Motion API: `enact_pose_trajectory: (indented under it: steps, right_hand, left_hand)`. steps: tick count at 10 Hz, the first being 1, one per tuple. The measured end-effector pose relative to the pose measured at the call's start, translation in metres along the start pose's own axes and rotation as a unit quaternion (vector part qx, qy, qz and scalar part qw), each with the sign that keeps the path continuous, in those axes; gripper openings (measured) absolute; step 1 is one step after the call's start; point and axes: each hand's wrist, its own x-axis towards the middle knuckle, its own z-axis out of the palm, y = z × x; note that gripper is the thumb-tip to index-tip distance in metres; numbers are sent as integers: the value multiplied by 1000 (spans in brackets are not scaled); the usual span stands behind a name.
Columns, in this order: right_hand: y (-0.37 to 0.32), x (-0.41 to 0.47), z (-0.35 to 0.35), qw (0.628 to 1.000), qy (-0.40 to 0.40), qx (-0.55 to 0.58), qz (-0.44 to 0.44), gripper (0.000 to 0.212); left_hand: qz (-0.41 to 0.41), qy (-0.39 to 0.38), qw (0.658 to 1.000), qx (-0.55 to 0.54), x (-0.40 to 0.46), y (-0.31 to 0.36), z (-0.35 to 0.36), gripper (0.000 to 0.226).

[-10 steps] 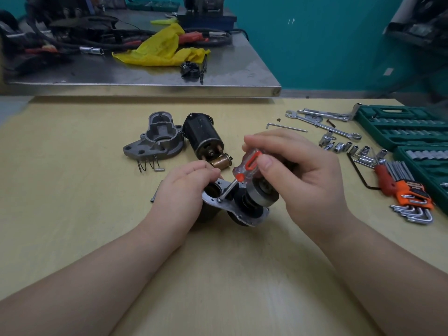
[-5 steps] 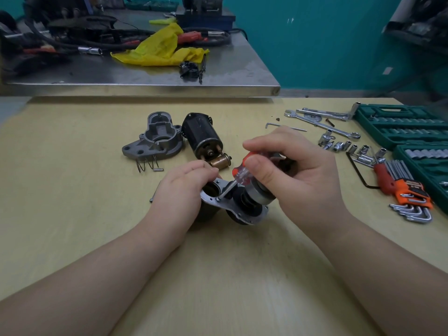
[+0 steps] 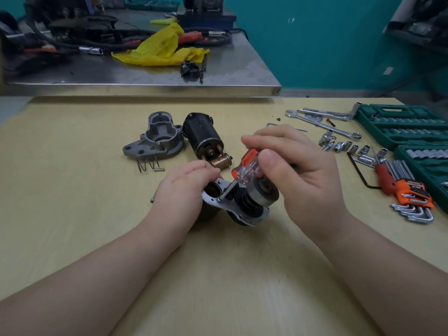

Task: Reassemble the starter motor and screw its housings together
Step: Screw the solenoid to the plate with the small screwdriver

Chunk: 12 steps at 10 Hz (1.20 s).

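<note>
right grip rolled further round screwdriver, tip unmoved

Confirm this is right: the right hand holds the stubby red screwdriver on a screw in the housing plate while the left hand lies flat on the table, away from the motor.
Not quite. The head view shows the left hand gripping the motor housing, not flat on the table. The right hand does hold the screwdriver on the screw.

- Right hand grips a stubby screwdriver, its tip on a screw in the starter motor's plate.
- Left hand holds the starter motor housing on the surface.
- Behind: nose housing, black solenoid.
</note>
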Motion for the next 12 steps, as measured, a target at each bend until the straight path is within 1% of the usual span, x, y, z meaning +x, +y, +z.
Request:
enact_pose_trajectory:
  steps: [1,3,5,6,7,8,9,10,11,12]
  right_hand:
    - [2,-1,-2,1000,-7,-10,4,31]
    - [2,-1,2,1000,2,-2,1,24]
    - [4,-2,1,1000,12,-25,-1,29]
    - [0,-1,3,1000,9,-27,1,20]
    - [-1,-1,3,1000,5,-12,3,19]
    - [0,-3,-1,1000,1,-15,7,30]
    - [-1,-2,0,1000,4,-26,11,25]
    - [-1,0,3,1000,10,-24,7,15]
    - [-1,-1,2,1000,9,-10,7,18]
    - [-1,-1,-1,1000,-4,-6,5,25]
  left_hand:
    - [7,4,1000,-4,-1,2,0,12]
    - [7,6,1000,-11,-2,3,0,13]
    - [17,-4,1000,7,-2,3,-1,17]
    - [8,-8,1000,-20,-2,2,0,41]
    - [-2,-6,1000,-29,-2,4,0,40]
    - [-10,12,1000,-3,1,3,-1,23]
    - [-3,15,1000,15,2,1,-1,21]
    - [13,9,1000,24,0,2,-1,17]
    - [6,-1,1000,-18,-1,2,0,23]
    - [-7,9,1000,14,0,3,0,22]
